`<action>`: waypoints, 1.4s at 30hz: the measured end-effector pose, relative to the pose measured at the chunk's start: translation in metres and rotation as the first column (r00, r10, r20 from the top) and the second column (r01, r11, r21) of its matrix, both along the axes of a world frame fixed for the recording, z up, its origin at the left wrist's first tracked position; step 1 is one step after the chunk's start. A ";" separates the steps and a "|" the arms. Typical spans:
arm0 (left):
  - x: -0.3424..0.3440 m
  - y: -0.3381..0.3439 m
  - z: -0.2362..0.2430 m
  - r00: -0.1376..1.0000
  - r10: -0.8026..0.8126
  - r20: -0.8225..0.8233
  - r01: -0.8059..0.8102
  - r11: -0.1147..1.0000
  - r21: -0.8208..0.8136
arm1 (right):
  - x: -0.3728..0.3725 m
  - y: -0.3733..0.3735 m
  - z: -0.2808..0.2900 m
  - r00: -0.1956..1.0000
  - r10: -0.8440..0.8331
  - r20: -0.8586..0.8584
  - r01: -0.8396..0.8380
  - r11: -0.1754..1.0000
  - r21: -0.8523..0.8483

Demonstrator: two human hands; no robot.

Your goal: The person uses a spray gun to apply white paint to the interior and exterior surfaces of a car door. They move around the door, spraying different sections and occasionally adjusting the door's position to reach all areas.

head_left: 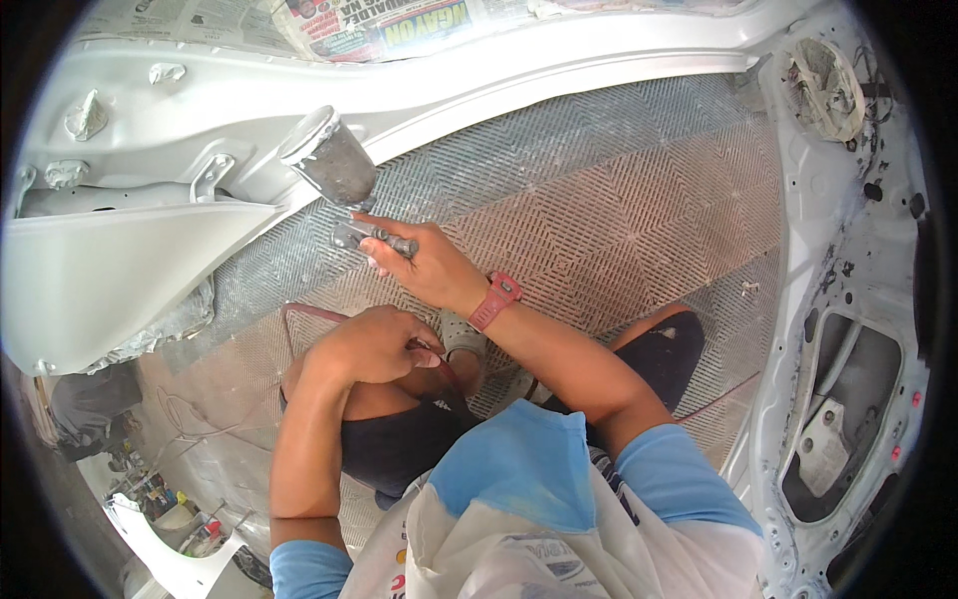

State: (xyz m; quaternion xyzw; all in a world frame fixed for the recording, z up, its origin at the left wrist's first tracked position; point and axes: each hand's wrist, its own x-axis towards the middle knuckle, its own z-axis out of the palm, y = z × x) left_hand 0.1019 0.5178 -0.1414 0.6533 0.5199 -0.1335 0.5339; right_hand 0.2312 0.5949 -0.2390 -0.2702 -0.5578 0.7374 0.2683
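Note:
My right hand, with a red watch on its wrist, is closed round the handle of a paint spray gun. The gun's grey cup stands tilted above it, close to the white car body's sill. Lower and to the left, my left hand is curled over a dark red air hose, near my bent knee. The hose shows on both sides of that hand. Part of the gun's handle and trigger is hidden by my right fingers.
A white fender juts in from the left. At the right stands an open car door with cut-outs and a covered round part. Newspaper masks the far edge. Patterned floor tiles lie below; tools and clutter sit at lower left.

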 end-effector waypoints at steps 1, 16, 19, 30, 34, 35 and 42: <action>0.001 0.000 0.000 1.000 0.004 0.020 -0.004 1.000 0.010 | 0.004 0.002 -0.002 0.999 -0.044 0.027 0.042 0.997 0.062; 0.048 0.039 0.002 0.991 -0.108 0.077 0.079 0.948 0.307 | 0.267 0.141 -0.037 0.254 -0.947 0.197 0.653 0.319 0.687; 0.055 0.045 0.001 0.985 -0.171 0.010 0.156 0.918 0.366 | 0.303 0.182 -0.047 0.024 -0.991 0.131 0.466 0.127 0.875; 0.066 0.104 -0.056 0.949 -0.221 -0.227 0.270 0.939 0.215 | 0.318 0.235 -0.066 -0.079 -0.996 0.027 0.274 0.004 0.962; 0.061 0.106 -0.073 0.859 -0.256 -0.444 0.253 0.965 -0.067 | 0.281 0.158 -0.050 0.184 -0.964 0.191 0.547 0.262 0.795; 0.060 0.094 -0.073 0.851 -0.261 -0.455 0.241 0.965 -0.102 | 0.269 0.135 -0.039 0.263 -0.929 0.260 0.574 0.367 0.732; 0.029 -0.048 -0.024 0.861 -0.109 -0.497 0.206 0.968 0.144 | 0.192 0.011 0.117 0.750 -0.574 0.329 0.415 0.795 0.444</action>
